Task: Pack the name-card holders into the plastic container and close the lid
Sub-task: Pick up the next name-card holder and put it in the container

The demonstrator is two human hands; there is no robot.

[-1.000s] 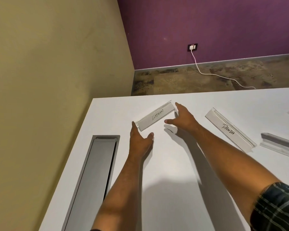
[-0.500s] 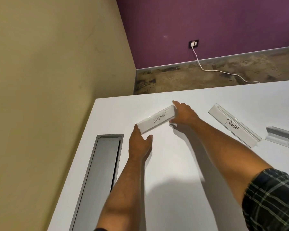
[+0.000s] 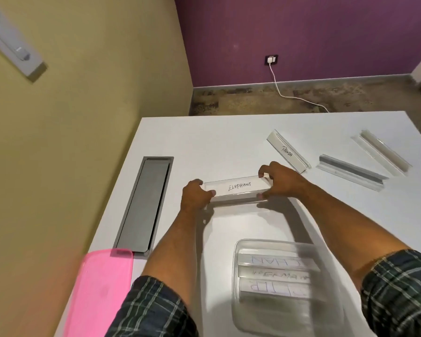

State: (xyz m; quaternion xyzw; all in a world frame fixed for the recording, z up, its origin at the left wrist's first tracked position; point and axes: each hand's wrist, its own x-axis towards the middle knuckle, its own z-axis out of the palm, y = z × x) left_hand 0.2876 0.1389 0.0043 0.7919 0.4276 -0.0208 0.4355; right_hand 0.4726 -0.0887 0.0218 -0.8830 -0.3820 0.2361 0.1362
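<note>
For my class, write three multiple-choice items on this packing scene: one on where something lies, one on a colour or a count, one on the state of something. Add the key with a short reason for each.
1. Where does the pink lid lie?
A. On the table's near left edge, off the container
B. On top of the container
C. On the floor

2. How many name-card holders lie on the table beyond the hands, untouched?
A. One
B. Three
C. Five

3. How is the ELEPHANT holder held?
A. It lies untouched
B. One hand pinches its middle
C. Both hands grip it, one at each end

Key:
1 A: the lid lies flat left of the plastic container, which stands open.
2 B: the PANDA holder, a grey holder and a clear holder lie there.
3 C: the left hand and the right hand curl round its ends.
</note>
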